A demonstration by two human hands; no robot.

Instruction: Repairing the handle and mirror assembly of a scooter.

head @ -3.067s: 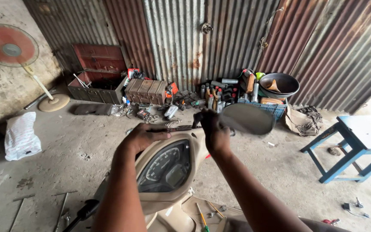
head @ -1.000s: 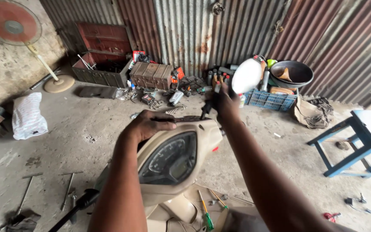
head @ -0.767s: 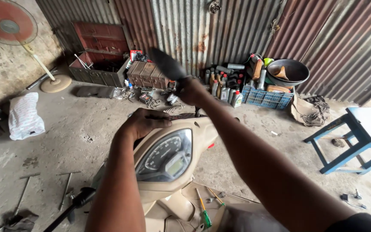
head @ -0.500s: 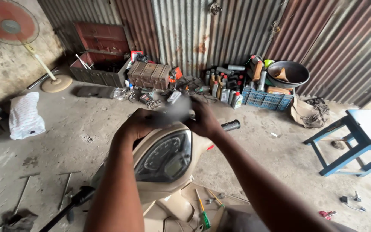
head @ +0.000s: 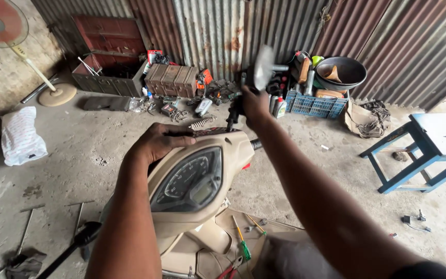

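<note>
The left hand (head: 158,142) lies palm down on the top of the beige scooter headset (head: 202,178), just above the speedometer (head: 187,181); its fingers (head: 181,139) are pressed together and curl over the upper edge of the cover. The right hand (head: 254,106) is raised past the far side of the headset and grips the dark stem of a round mirror (head: 263,67), fingers wrapped around it. The mirror head stands above the fist and is blurred, so its facing cannot be told. A short black handlebar end (head: 255,144) juts out just right of the headset.

Below the speedometer, a green-handled screwdriver (head: 242,243) lies on the scooter's beige body panels. On the concrete floor (head: 78,150), a white sack (head: 21,137) rests at far left, near a standing fan (head: 6,31). Along the corrugated metal wall (head: 218,26) sit a brown toolbox (head: 171,80), loose parts, a blue crate (head: 316,106) of bottles and a dark bowl (head: 344,72). A blue stool (head: 424,150) with a white top stands at right, well apart from the scooter.
</note>
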